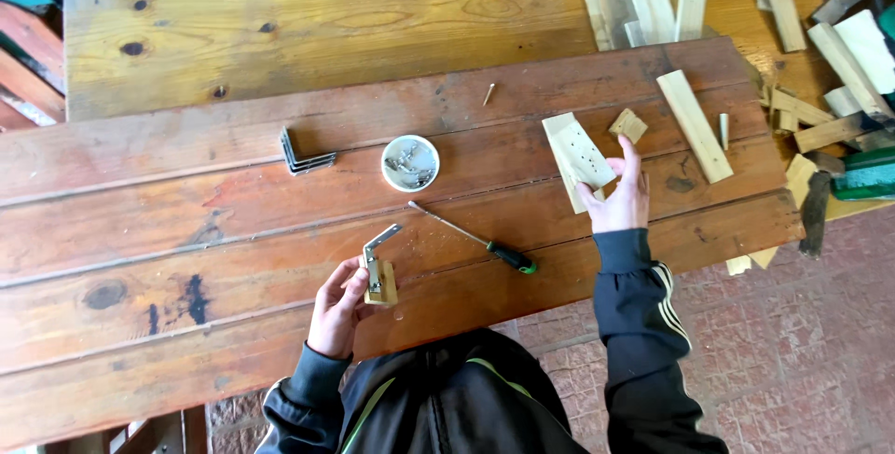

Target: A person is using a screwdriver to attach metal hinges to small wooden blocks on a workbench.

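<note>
The left hand is pinching a small wooden block with a metal angle bracket on it, fingers closed around the block's near end at the front edge of the counter; the bracket's long leg is running away from the person, its short leg turning right at the far end. The right hand is reaching onto a drilled wooden piece, fingers spread and resting on it; that piece's long axis is lying roughly front to back, tilted left. A firm grip low on the block seems wise, keeping the bracket flush. A green-handled screwdriver is lying between the hands, tip toward a white dish of screws.
</note>
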